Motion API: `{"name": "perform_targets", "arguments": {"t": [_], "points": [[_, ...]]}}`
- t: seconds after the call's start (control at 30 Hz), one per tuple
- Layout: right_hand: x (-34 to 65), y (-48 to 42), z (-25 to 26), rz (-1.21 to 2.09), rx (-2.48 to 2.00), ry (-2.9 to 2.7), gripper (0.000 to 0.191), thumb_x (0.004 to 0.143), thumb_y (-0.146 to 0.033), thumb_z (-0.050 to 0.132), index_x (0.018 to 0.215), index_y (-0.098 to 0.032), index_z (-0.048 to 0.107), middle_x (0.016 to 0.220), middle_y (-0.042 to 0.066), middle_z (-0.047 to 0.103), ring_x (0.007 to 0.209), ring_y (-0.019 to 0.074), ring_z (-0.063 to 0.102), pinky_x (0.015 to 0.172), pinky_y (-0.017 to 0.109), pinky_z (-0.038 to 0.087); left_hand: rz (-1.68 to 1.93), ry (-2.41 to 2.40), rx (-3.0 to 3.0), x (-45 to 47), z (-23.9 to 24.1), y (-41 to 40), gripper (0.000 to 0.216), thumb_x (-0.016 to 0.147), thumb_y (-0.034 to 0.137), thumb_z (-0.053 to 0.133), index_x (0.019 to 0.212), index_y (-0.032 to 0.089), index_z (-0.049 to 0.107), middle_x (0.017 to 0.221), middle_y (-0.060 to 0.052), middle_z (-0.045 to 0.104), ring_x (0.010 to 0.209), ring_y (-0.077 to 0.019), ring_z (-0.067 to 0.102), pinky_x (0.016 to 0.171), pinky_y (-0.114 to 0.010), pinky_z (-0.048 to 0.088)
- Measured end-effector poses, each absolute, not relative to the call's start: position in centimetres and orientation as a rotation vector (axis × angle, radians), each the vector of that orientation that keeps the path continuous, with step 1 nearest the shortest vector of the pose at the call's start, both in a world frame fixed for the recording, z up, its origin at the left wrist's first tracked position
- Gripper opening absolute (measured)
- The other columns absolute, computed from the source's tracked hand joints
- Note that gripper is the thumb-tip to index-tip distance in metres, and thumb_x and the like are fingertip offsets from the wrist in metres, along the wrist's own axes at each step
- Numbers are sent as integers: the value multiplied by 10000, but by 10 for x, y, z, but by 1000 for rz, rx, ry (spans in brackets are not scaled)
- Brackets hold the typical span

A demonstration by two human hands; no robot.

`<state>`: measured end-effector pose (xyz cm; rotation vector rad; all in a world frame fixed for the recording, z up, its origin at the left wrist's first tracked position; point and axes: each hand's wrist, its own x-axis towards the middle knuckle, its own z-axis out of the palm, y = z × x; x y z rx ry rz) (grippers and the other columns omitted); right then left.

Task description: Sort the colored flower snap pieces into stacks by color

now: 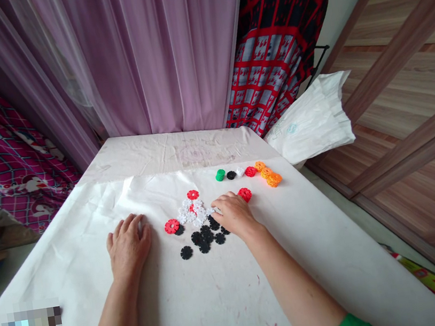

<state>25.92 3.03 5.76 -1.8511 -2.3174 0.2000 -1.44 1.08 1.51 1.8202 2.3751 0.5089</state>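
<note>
My left hand lies palm down on the white-covered table, fingers stretched out, left of a loose pile of notched plastic discs. Several white discs form the middle of that pile. Black discs lie on its near side, and red discs are among and around them. My right hand reaches in at the pile's right edge, its fingers bent and pinched on a white notched disc at the tips. Just beyond its knuckles sits a red stack of discs, partly behind the hand.
Towards the back right stand green, black, white and red clusters, with orange ones beside them. A white bag leans at the table's right edge. Purple curtains hang behind. Bottom left is pixelated.
</note>
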Motion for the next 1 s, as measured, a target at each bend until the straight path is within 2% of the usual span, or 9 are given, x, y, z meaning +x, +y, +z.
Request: {"name": "perform_targets", "arguments": {"t": [0.13,0.3,0.47,0.6,0.7,0.8,0.9,1.0], "points": [[236,38,64,249,-2012,-2380,193,893,-316,665,1019,-203,760,1123,126,750,1134,285,603,918,386,424,566,2372,1821,-16,11,11,462,970,392,388,1314,236,656,1509,-99,569,1445,-307,429,1214,-551,264],[234,33,60,304,-2011,-2351,215,837,-211,691,1046,-226,737,1108,93,755,1091,254,637,899,354,429,613,2374,1816,-15,10,11,444,957,369,415,1295,244,674,1490,-104,586,1430,-311,442,1206,-555,278],[245,31,49,393,-1828,-2148,151,852,-165,642,833,-269,749,1044,23,766,1054,212,648,889,321,464,591,2376,1813,-15,11,11,450,966,375,402,1301,237,670,1506,-99,573,1438,-309,436,1214,-545,265],[273,36,44,652,-1666,-1718,77,799,-249,664,774,-240,736,940,17,754,870,184,667,830,317,507,611,2373,1821,-16,8,11,437,958,372,422,1301,262,668,1493,-87,587,1429,-308,441,1209,-556,264],[305,35,42,830,-1559,-1342,196,753,-394,671,809,-215,727,797,14,722,731,170,636,710,301,509,606,2382,1824,-17,7,12,443,959,375,412,1302,254,665,1494,-91,585,1425,-307,444,1207,-557,267],[329,28,36,905,-1496,-1080,349,630,-499,745,803,-198,707,695,10,673,655,156,587,598,274,466,569,2373,1839,-17,8,12,477,974,395,366,1312,219,653,1510,-110,567,1434,-318,436,1209,-569,266],[337,19,27,1005,-1493,-948,395,552,-531,792,730,-198,679,604,-10,611,574,130,525,522,257,426,530,2367,1843,-17,11,12,504,980,409,343,1327,199,642,1519,-115,556,1442,-332,429,1213,-579,263],[334,15,20,1080,-1467,-894,396,530,-527,813,693,-198,666,587,-22,597,561,119,523,528,258,455,516,2376,1845,-17,12,12,498,978,412,351,1320,200,645,1520,-118,554,1441,-331,436,1214,-567,277]]}}
